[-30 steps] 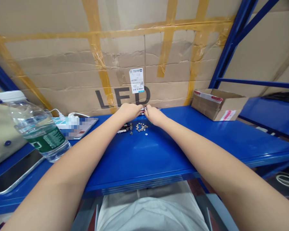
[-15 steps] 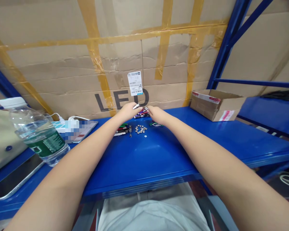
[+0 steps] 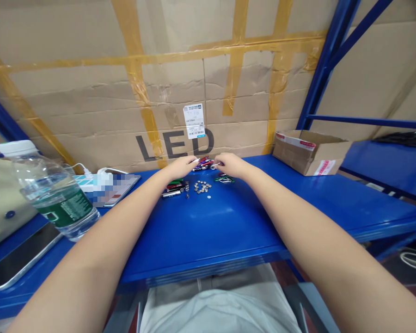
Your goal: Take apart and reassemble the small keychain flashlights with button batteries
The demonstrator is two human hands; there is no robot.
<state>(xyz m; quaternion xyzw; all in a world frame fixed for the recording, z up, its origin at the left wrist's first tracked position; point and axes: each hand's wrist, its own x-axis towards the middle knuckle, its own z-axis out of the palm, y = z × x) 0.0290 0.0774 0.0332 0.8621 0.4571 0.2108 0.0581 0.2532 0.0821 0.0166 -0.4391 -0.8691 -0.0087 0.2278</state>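
Note:
My left hand [image 3: 182,167] pinches a small silver piece [image 3: 196,160] at its fingertips, and my right hand [image 3: 229,165] holds a thin silver piece [image 3: 217,164] the same way. Between them lies a small heap of red and purple metal pen-like tubes [image 3: 203,164]. Just below my left hand are several dark and silver tubes [image 3: 174,187]. A cluster of button cell batteries [image 3: 202,187] sits between my hands and nearer to me. Green metal parts [image 3: 224,179] lie just below my right hand. All of this rests on a blue steel shelf [image 3: 208,231].
A clear plastic water bottle [image 3: 57,194] stands at the left, beyond it a power strip [image 3: 97,178] and a partly blurred flat pad [image 3: 119,188]. A small open cardboard box [image 3: 311,152] sits at the far right. A taped cardboard wall rises behind the shelf.
My hands have drawn apart and slightly back toward me, uncovering the tube heap and green parts. A silver piece now shows at each hand's fingertips.

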